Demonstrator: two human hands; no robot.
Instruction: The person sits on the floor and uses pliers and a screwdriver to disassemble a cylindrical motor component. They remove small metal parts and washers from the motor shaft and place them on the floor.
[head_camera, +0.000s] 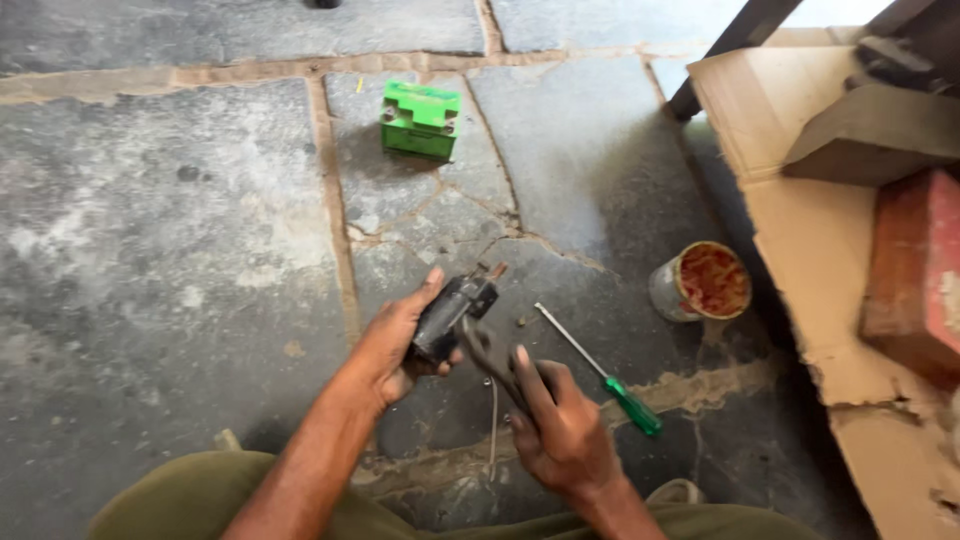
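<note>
Both hands work low over the stone floor (200, 250), the left hand (400, 345) wrapped around a small black part (450, 315) and the right hand (565, 430) squeezing pliers (490, 350) against it, so a slipping jaw could pinch the thumb.

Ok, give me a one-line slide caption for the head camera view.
Left hand holds a black part while right hand works pliers on it, above a stone floor.
</note>
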